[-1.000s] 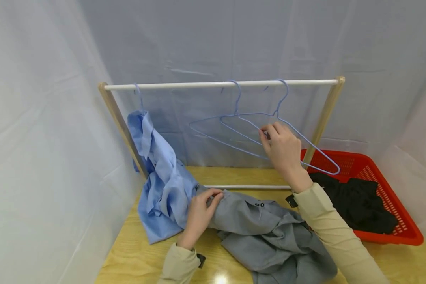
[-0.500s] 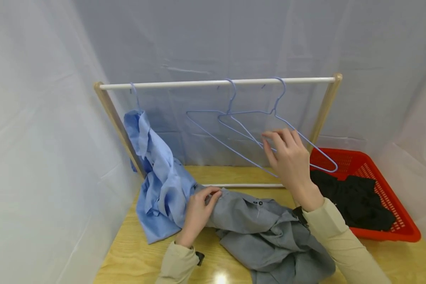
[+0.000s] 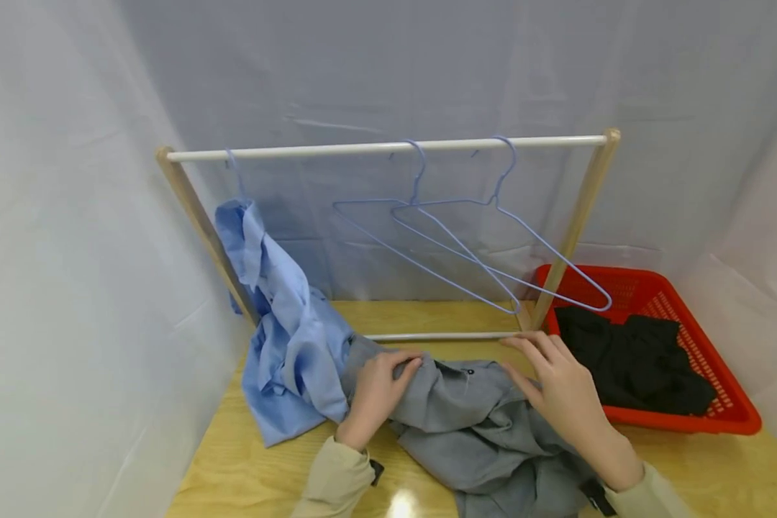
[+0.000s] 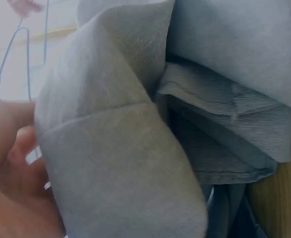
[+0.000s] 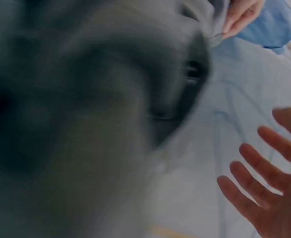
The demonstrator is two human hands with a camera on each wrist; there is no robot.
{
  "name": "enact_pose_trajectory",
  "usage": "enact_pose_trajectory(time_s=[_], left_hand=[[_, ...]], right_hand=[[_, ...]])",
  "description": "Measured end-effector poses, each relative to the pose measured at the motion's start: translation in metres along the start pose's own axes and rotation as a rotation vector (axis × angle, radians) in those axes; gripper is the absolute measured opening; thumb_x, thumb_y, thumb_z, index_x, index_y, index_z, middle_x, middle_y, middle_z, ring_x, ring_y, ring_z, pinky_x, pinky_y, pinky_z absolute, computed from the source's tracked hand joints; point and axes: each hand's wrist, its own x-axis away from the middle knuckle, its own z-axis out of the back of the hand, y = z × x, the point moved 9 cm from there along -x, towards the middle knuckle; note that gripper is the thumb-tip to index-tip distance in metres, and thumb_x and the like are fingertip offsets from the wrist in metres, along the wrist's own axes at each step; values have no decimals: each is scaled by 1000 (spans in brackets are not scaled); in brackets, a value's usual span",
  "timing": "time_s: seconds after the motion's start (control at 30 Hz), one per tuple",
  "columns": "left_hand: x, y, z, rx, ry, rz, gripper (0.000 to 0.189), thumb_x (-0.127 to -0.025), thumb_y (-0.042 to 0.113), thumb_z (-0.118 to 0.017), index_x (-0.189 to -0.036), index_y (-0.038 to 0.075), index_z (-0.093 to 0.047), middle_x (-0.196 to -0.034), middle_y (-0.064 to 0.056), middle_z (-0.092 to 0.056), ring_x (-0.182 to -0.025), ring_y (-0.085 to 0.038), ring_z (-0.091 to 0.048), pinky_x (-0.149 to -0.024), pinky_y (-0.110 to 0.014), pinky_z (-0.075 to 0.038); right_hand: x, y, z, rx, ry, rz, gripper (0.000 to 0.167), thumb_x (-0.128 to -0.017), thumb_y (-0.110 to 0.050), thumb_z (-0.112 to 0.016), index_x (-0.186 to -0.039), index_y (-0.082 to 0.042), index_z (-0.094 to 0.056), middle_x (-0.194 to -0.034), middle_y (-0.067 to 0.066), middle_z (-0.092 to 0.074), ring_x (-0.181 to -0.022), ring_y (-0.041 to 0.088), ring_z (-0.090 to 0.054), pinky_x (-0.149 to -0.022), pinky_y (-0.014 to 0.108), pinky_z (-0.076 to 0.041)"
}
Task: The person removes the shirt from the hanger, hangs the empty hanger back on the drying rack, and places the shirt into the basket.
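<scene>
A grey shirt with dark buttons lies rumpled on the table, its upper edge raised. My left hand pinches that edge between thumb and fingers; in the left wrist view, cloth covers part of the fingers. My right hand hovers at the shirt's right side, thumb and fingers spread and nothing held. All its fingers show apart in the right wrist view, where the nearby cloth is blurred. Two bare blue wire hangers hang on the rack above, the left hanger overlapping the right hanger.
A light blue shirt hangs at the left end of the white rail, its lower part on the table. At the right stands a red basket holding a black garment. White sheeting encloses the back and sides.
My right hand has let go of the left hanger and come down to the grey shirt's right side. That hanger has swung and settled lower. My left hand still pinches the shirt.
</scene>
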Motion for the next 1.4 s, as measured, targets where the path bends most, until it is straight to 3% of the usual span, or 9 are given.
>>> enact_pose_trajectory(time_s=[0.1, 0.23, 0.5, 0.63, 0.87, 1.0, 1.17, 1.27, 1.4], left_hand=[[4, 1, -17, -46, -120, -33, 32, -102, 32, -62, -129, 16, -71, -127, -9, -67, -118, -29, -61, -102, -42, -48], [10, -3, -35, -89, -237, -16, 46, -100, 41, -64, -140, 18, -63, -147, -20, -47, -134, -43, -44, -110, -58, -36], [19, -27, -76, -34, -479, 194, 77, -93, 53, -69, -158, 24, -38, -163, -31, -6, -122, -64, -47, -96, -68, -44], [25, -28, -97, -25, -580, 200, 86, -93, 55, -68, -162, 26, -25, -162, -34, -10, -121, -66, -47, -92, -68, -47], [26, -20, -120, 80, -629, 186, 86, -93, 61, -64, -162, 30, -23, -158, -31, -27, -128, -58, -48, -97, -65, -46], [26, -18, -117, 59, -595, 187, 81, -94, 62, -61, -160, 27, -30, -158, -31, -27, -127, -55, -50, -98, -63, -47], [9, -22, -73, -3, -337, 189, 69, -94, 58, -64, -145, 14, -51, -150, -26, -38, -129, -47, -49, -103, -60, -43], [1, -34, -46, -11, -203, 202, 73, -93, 56, -67, -144, 7, -48, -145, -25, -41, -130, -45, -46, -105, -59, -40], [5, -61, -39, -56, -223, 273, 92, -91, 54, -71, -156, 2, -31, -154, -37, -26, -140, -56, -32, -110, -66, -32]], right_hand=[[34, 13, -16, -20, -151, -39, 46, -95, -48, -68, -129, -17, -66, -128, 9, -60, -108, 27, -59, -72, 41, -56], [77, 26, -35, -72, -364, -113, 78, -79, -47, -84, -146, -23, -52, -145, 13, -48, -123, 34, -53, -90, 55, -53], [138, 35, -83, -199, -749, -209, 132, -57, -55, -94, -162, -25, -19, -159, 26, -21, -131, 57, -41, -85, 69, -48], [149, 35, -105, -222, -849, -257, 132, -56, -49, -95, -161, -16, -22, -158, 29, -24, -133, 60, -37, -86, 70, -47], [141, 36, -120, -243, -875, -290, 120, -57, -41, -95, -154, -1, -36, -158, 27, -32, -131, 56, -42, -90, 68, -47], [133, 35, -121, -232, -854, -282, 112, -60, -34, -96, -151, 0, -40, -156, 26, -37, -128, 55, -45, -89, 66, -48], [131, 39, -101, -197, -800, -328, 113, -65, -35, -95, -158, -17, -34, -154, 25, -39, -126, 56, -47, -88, 69, -47], [133, 42, -84, -189, -777, -345, 119, -63, -41, -94, -161, -28, -27, -155, 26, -37, -126, 57, -47, -86, 72, -46], [149, 45, -75, -221, -825, -361, 127, -58, -52, -93, -161, -26, -23, -158, 27, -28, -128, 59, -44, -86, 77, -43]])
